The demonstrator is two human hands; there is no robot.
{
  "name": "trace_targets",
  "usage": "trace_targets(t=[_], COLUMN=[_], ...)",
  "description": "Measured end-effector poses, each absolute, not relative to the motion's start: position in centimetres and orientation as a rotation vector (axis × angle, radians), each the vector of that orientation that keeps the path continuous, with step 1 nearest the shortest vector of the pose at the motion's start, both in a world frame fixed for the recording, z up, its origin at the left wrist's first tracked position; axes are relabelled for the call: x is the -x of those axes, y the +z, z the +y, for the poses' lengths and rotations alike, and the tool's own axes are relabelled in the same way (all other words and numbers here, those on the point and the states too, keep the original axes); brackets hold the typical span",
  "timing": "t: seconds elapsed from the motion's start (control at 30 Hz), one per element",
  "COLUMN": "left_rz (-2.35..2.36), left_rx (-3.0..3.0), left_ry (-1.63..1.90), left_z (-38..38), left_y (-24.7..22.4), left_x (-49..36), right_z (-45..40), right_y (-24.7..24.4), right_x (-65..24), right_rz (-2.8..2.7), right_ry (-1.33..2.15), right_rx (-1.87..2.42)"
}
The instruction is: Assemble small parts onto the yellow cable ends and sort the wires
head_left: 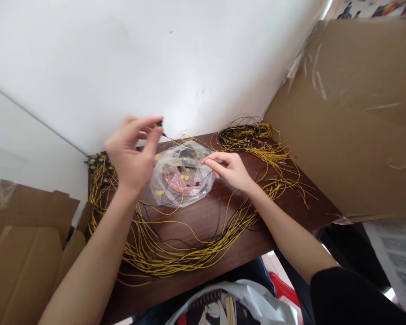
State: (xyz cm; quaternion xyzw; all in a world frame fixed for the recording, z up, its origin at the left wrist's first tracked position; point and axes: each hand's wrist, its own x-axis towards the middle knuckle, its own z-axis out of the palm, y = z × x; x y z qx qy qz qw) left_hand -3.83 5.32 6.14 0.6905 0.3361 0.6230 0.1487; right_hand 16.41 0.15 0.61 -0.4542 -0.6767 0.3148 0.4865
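Raised over the back of the table, my left hand (135,151) pinches a small black connector (159,123), slightly blurred. Thin yellow and black wires (176,141) run from it toward my right hand (226,168), whose thumb and forefinger are closed on them. Between and below the hands sits a clear plastic bag (155,180), open at the top, with small yellow and black parts (186,174) and something pinkish inside. A long bundle of yellow and black wires (176,259) curves along the front of the table.
A coil of wires (246,135) lies at the back right of the brown table (237,253). Wire ends with connectors (101,164) pile up at the left. Cardboard stands at the right (352,122) and left (27,257); a white wall (138,58) rises behind.
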Motion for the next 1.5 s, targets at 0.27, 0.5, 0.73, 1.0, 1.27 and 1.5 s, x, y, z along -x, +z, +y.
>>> trace_targets(t=[0.27,0.5,0.73,1.0,1.27,1.5], left_rz=[0.998,1.452,1.846,1.944,1.990,1.590], left_rx=[-1.811,-1.810,-1.936,-1.924,-2.056,-1.915], left_ry=[2.259,2.254,1.694,1.143,0.237,0.057], left_z=[8.6,10.9,12.1,13.6,11.4,10.3], left_y=[8.1,7.1,4.3,-0.4,3.1,4.9], left_x=[8.8,13.5,16.2,17.1,16.2,14.1], right_z=[0.1,-0.4,-1.7,-2.2,-1.5,-1.1], right_y=[1.8,3.1,3.8,4.5,4.3,4.0], right_x=[-18.5,-21.4,-24.2,-24.3,-22.4,-20.4], right_rz=[-1.556,-1.537,-1.478,-1.959,-1.972,-2.094], right_ry=[0.701,0.637,0.872,1.453,1.455,1.469], right_rx=[1.193,1.214,1.070,0.917,0.847,0.878])
